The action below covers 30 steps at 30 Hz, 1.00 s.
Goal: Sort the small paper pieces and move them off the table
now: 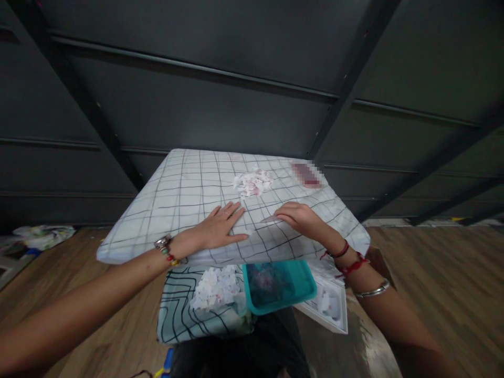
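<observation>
My left hand (224,228) lies flat on the white checked cloth (189,194), its fingers spread and nothing in its grip. To the right, my right hand (297,216) is closed, with a thin, pale, pointed piece (270,219) sticking out of its fingertips toward the left, close over the cloth. What kind of thing it is cannot be made out. Beyond both hands sits a small heap of white and pinkish scraps (254,182). A blurred-out dark red item (307,175) rests near the table's far right corner.
Below the near edge, a teal plastic container (309,283) holds dark, unclear contents. Left of it, a white scrap pile (218,287) lies on a patterned green cloth (173,310). An open white box (338,320) stands at the right. A dark panelled wall (220,110) rises behind the table.
</observation>
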{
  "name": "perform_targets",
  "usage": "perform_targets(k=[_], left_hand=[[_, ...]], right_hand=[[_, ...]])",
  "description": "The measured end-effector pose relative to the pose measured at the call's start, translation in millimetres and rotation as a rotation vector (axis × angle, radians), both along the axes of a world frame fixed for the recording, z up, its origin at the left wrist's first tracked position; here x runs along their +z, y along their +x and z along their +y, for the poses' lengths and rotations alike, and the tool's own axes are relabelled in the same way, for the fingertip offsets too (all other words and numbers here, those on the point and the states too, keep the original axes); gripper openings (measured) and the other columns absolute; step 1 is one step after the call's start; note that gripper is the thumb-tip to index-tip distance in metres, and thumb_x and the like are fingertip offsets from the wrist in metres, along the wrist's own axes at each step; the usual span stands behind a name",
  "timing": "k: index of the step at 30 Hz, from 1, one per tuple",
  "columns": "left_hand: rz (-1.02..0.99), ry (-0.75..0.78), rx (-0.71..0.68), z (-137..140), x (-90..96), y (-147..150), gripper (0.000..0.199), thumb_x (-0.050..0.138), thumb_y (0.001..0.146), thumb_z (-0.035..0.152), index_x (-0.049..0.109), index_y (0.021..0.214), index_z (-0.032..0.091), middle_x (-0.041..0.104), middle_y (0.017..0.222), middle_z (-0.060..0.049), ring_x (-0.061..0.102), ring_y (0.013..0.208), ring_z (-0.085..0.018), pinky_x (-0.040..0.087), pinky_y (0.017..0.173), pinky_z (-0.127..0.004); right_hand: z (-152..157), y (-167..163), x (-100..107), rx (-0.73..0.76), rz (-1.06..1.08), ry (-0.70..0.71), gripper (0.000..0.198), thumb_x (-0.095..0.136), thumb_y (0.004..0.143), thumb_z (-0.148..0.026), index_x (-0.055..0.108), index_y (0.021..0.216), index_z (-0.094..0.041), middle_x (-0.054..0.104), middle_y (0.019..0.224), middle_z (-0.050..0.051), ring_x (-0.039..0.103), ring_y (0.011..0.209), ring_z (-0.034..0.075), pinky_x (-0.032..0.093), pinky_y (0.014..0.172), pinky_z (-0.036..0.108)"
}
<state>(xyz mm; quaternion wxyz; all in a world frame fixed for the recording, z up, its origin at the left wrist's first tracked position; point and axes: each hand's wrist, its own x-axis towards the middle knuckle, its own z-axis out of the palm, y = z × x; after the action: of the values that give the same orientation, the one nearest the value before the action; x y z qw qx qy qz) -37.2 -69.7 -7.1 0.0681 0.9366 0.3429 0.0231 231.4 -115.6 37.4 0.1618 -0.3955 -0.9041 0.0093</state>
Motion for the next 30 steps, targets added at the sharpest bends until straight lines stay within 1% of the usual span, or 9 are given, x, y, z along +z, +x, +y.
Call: perform_targets(k=[3, 6, 9, 11, 14, 18, 23, 27, 30], left_hand=[[0.036, -0.01, -0.002, -0.4, -6.0, 0.5, 0.082, 0.024, 0.081, 0.07, 0.014, 0.141, 0.014, 0.009, 0.147, -0.014, 0.007, 0.134, -0.028, 0.008, 0.106, -0.044], [0.046, 0.003, 0.0, -0.4, -8.4, -2.0, 0.082, 0.023, 0.081, 0.07, 0.015, 0.141, 0.014, 0.009, 0.147, -0.014, 0.007, 0.134, -0.028, 0.007, 0.106, -0.044], [0.045, 0.007, 0.0, -1.1, -7.7, -2.7, 0.082, 0.023, 0.081, 0.07, 0.017, 0.141, 0.014, 0.01, 0.147, -0.013, 0.007, 0.134, -0.028, 0.007, 0.106, -0.044], [0.047, 0.007, 0.005, -1.7, -6.9, -1.9, 0.082, 0.023, 0.081, 0.07, 0.017, 0.14, 0.014, 0.01, 0.147, -0.014, 0.007, 0.134, -0.028, 0.007, 0.106, -0.044], [0.051, 0.011, 0.015, -2.6, -5.6, -0.4, 0.082, 0.023, 0.081, 0.069, 0.016, 0.141, 0.013, 0.01, 0.147, -0.013, 0.007, 0.134, -0.029, 0.007, 0.106, -0.044], [0.061, 0.007, 0.013, -3.3, -4.5, 0.3, 0.082, 0.022, 0.082, 0.069, 0.016, 0.141, 0.012, 0.01, 0.146, -0.014, 0.007, 0.134, -0.03, 0.007, 0.106, -0.044], [0.076, 0.009, 0.013, -3.3, -3.5, 0.5, 0.083, 0.021, 0.081, 0.07, 0.015, 0.141, 0.012, 0.009, 0.147, -0.014, 0.006, 0.134, -0.03, 0.007, 0.106, -0.045], [0.077, 0.006, -0.003, -0.5, -3.0, -2.9, 0.082, 0.02, 0.082, 0.069, 0.014, 0.141, 0.013, 0.01, 0.147, -0.013, 0.008, 0.134, -0.028, 0.007, 0.106, -0.042], [0.066, 0.009, 0.044, 5.5, -4.0, -12.8, 0.077, 0.018, 0.085, 0.066, 0.015, 0.141, 0.013, 0.012, 0.147, -0.011, 0.009, 0.134, -0.027, 0.009, 0.106, -0.041]], right_hand=[[2.8, -6.9, -5.6, 0.018, -0.033, 0.007, 0.026, 0.037, 0.09, -0.021, 0.062, 0.085, -0.016, 0.063, 0.083, 0.006, 0.056, 0.081, 0.015, 0.045, 0.076, 0.029], [-8.8, -7.1, -6.5, 0.016, -0.084, -0.026, 0.025, 0.038, 0.089, -0.019, 0.062, 0.084, -0.016, 0.063, 0.082, 0.006, 0.056, 0.079, 0.015, 0.045, 0.073, 0.028], [-29.7, -1.2, -1.6, -0.01, -0.101, -0.08, 0.023, 0.04, 0.089, -0.019, 0.063, 0.087, -0.016, 0.063, 0.082, 0.005, 0.056, 0.078, 0.015, 0.046, 0.071, 0.028], [-42.0, 3.4, 3.2, 0.008, -0.095, -0.108, 0.022, 0.041, 0.089, -0.018, 0.063, 0.089, -0.017, 0.064, 0.084, 0.005, 0.057, 0.079, 0.015, 0.046, 0.073, 0.029], [-52.0, 7.0, 9.4, 0.004, -0.075, -0.126, 0.022, 0.041, 0.088, -0.017, 0.063, 0.09, -0.017, 0.064, 0.085, 0.005, 0.057, 0.081, 0.015, 0.046, 0.075, 0.029], [-53.0, 4.1, 9.0, -0.073, -0.061, -0.096, 0.022, 0.041, 0.089, -0.019, 0.063, 0.088, -0.016, 0.063, 0.083, 0.007, 0.058, 0.078, 0.015, 0.046, 0.071, 0.028], [-51.9, -2.0, 0.1, -0.103, -0.109, -0.063, 0.022, 0.041, 0.089, -0.02, 0.062, 0.088, -0.016, 0.063, 0.082, 0.006, 0.057, 0.077, 0.015, 0.044, 0.069, 0.026], [-45.2, -15.4, -1.5, -0.261, -0.096, -0.018, 0.023, 0.04, 0.09, -0.024, 0.061, 0.087, -0.015, 0.062, 0.08, 0.005, 0.056, 0.075, 0.014, 0.041, 0.067, 0.024], [-35.5, -35.3, -3.4, -0.327, -0.158, 0.032, 0.026, 0.037, 0.091, -0.026, 0.06, 0.084, -0.015, 0.061, 0.076, 0.005, 0.054, 0.072, 0.014, 0.037, 0.063, 0.024]])
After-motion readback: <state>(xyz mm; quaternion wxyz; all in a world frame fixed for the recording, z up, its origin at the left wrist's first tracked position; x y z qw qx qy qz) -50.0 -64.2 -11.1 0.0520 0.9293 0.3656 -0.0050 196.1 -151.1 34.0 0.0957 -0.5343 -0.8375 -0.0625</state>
